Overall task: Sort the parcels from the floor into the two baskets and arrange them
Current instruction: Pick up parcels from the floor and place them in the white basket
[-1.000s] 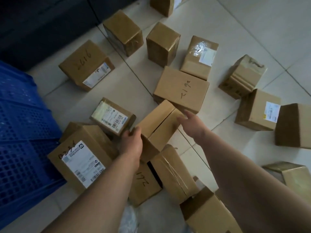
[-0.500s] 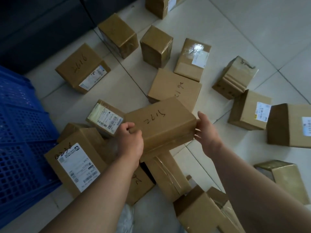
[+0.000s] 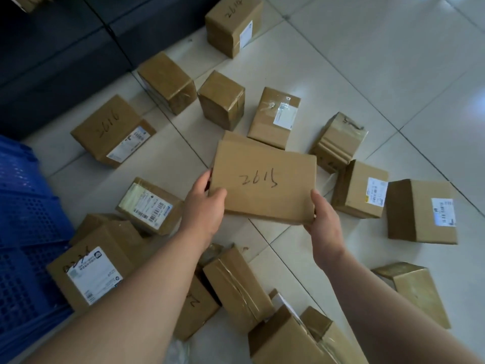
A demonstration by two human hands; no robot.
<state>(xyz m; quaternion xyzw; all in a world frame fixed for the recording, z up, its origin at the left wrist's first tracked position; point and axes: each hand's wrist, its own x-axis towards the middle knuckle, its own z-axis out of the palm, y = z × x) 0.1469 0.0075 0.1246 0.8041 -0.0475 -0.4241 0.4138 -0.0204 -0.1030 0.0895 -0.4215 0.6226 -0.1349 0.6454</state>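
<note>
glossy tiled floor (image 3: 367, 74); hands grip flat cardboard parcel (image 3: 265, 185).

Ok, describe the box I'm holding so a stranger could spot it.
Start at the blue basket on the left, then look right across the floor. In the middle, a left hand and a right hand hold one flat brown box. Only it is lifted, its top showing handwritten digits, no label.

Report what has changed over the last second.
The parcel marked by hand has been lifted off the pile and turned flat, its written face now up. The left hand and right hand have closed on its two ends. The other parcels and the blue basket lie as before.
</note>
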